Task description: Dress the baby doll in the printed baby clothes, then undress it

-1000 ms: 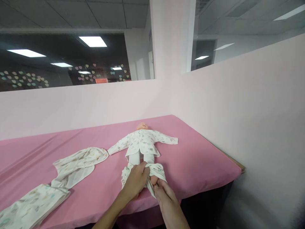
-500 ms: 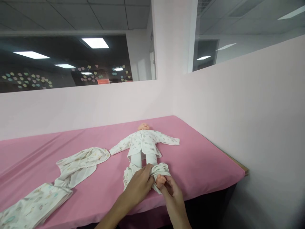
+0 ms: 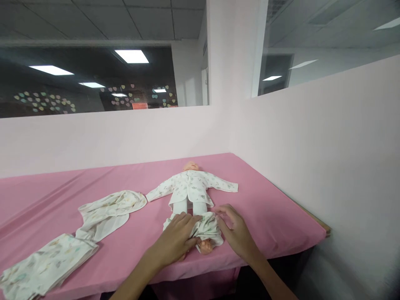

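A baby doll (image 3: pixel 191 166) lies on its back, its head toward the wall and its feet toward me. It wears a white printed jacket (image 3: pixel 189 187); its sleeves spread to both sides. Bunched around the doll's lower legs are printed pants (image 3: pixel 208 225), with one bare foot (image 3: pixel 206 246) poking out below. My left hand (image 3: pixel 179 235) is closed on the pants' fabric between the legs, its thumb near the foot. At the right side of the pants, my right hand (image 3: pixel 234 229) has its fingers apart, the fingertips close to the cloth.
A pink sheet (image 3: pixel 265 216) covers the table, whose front edge is just below the doll's feet. On the left lie a crumpled printed cloth (image 3: pixel 112 210) and a folded printed cloth (image 3: pixel 46 260). White walls (image 3: pixel 312 137) with windows border the back and right.
My right hand has let go of the doll's foot and moved up and right beside the pants. The foot now shows below the cuff. My left hand keeps its grip on the fabric.
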A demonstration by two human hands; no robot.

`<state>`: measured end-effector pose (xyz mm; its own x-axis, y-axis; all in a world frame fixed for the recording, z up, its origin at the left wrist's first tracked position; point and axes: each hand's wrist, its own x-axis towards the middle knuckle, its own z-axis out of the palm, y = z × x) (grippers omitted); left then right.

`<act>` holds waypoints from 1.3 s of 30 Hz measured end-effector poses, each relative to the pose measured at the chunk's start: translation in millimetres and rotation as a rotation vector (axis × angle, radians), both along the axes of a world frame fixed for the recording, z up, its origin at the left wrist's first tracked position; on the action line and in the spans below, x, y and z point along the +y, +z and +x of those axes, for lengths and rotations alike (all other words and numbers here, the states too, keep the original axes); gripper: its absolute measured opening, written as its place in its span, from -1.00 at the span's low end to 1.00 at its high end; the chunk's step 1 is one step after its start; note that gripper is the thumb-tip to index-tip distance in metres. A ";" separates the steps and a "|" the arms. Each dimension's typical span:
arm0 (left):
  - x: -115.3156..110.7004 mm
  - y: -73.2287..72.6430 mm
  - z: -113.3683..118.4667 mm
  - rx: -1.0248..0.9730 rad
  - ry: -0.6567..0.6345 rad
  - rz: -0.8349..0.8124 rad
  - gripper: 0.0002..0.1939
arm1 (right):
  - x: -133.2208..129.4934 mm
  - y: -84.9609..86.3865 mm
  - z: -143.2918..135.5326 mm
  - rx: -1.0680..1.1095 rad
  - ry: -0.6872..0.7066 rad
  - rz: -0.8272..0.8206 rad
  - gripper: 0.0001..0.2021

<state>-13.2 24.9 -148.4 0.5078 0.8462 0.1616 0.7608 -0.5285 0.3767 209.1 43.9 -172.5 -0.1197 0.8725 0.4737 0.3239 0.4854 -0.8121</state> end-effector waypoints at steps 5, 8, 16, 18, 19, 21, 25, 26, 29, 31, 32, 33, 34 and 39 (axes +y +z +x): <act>1.1 20.1 -31.4 0.026 0.077 -0.125 -0.59 | 12.6 23.1 -22.4 -0.174 0.294 -0.066 -0.72; 7.6 24.8 -52.9 0.043 0.149 -0.198 -0.57 | 23.6 25.7 -34.2 -0.281 0.359 -0.050 -0.74; 30.4 25.3 -71.2 -0.377 0.066 -0.427 -0.60 | 45.0 33.7 -48.2 -0.261 0.511 -0.285 -0.75; 40.2 20.9 -63.1 -0.541 0.107 -0.389 -0.60 | 51.5 37.9 -53.6 -0.216 0.564 -0.384 -0.74; 45.1 19.0 -57.9 -0.599 0.146 -0.361 -0.60 | 55.5 39.8 -56.2 -0.183 0.598 -0.426 -0.76; 53.7 16.5 -47.6 -0.659 0.198 -0.316 -0.59 | 64.9 42.3 -59.0 -0.092 0.659 -0.500 -0.80; 66.1 12.5 -39.0 -0.536 0.222 -0.240 -0.57 | 85.2 40.3 -48.0 0.012 0.607 -0.612 -0.79; 68.6 9.7 -40.6 -0.474 0.227 -0.205 -0.56 | 89.4 38.3 -41.8 -0.004 0.567 -0.614 -0.77; 75.0 -4.4 -52.2 -0.337 0.218 -0.140 -0.56 | 98.0 30.3 -21.0 -0.117 0.495 -0.571 -0.73; 78.5 -15.5 -61.4 -0.328 0.194 -0.167 -0.56 | 100.7 24.0 -10.3 -0.176 0.503 -0.555 -0.73; 80.2 -20.5 -65.2 -0.345 0.194 -0.188 -0.56 | 101.4 20.9 -6.8 -0.185 0.504 -0.555 -0.73; 82.0 -24.6 -68.2 -0.369 0.210 -0.201 -0.56 | 102.1 18.0 -4.5 -0.183 0.497 -0.554 -0.73; 83.8 -27.9 -70.2 -0.396 0.239 -0.206 -0.55 | 102.7 15.6 -3.4 -0.181 0.483 -0.546 -0.72; 94.4 -31.9 -66.5 -0.438 0.387 -0.152 -0.27 | 106.7 13.5 -4.9 -0.242 0.411 -0.485 -0.77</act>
<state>-79.8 119.3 -180.3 0.0720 0.9862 0.1490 0.6439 -0.1600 0.7481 204.2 150.6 -158.9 -0.5405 0.8403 -0.0418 0.3910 0.2069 -0.8968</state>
